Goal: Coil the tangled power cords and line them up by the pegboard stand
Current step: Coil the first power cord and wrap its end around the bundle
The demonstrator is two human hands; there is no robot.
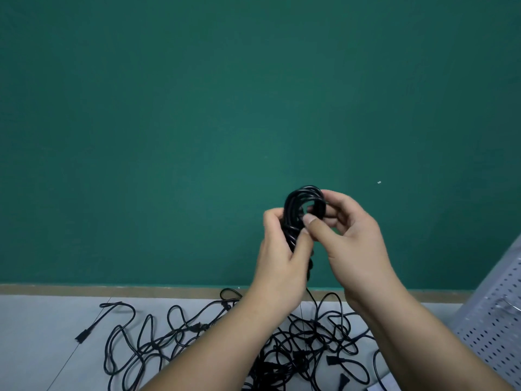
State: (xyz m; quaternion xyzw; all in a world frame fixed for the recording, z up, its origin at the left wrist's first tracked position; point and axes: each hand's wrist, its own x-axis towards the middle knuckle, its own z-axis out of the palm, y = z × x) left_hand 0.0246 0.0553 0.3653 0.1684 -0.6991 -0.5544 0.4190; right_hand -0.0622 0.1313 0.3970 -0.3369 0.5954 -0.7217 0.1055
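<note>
Head view, single frame.

- A coiled power cord is held up in front of the green wall, above the floor. The coil is seen as a narrow oval with its long axis roughly upright. Its top loop is exposed above both hands, and its lower part is hidden behind the left palm.
- The left grip is clamped round the left side and lower run of the coil, with the thumb laid across the strands.
- The right grip is closed on the right side of the top loop. The thumb is pressed at the front and the fingers are curled behind.
- A thin tail is seen dropping from between the hands towards the tangled cords on the floor. Whether it is free of that pile cannot be told.
- One loose plug is noted far left on the floor, apart from the main tangle.
- The pegboard stand is seen at lower right, standing on the floor.

Judgement: winding is taken to be nearly finished, with the tail not yet gathered in. The stand lies down and to the right of the coil, so the right hand is the nearer one for setting the coil down. The coil's long axis would have to be tipped from upright to flat for it to be laid beside the stand's foot.
</note>
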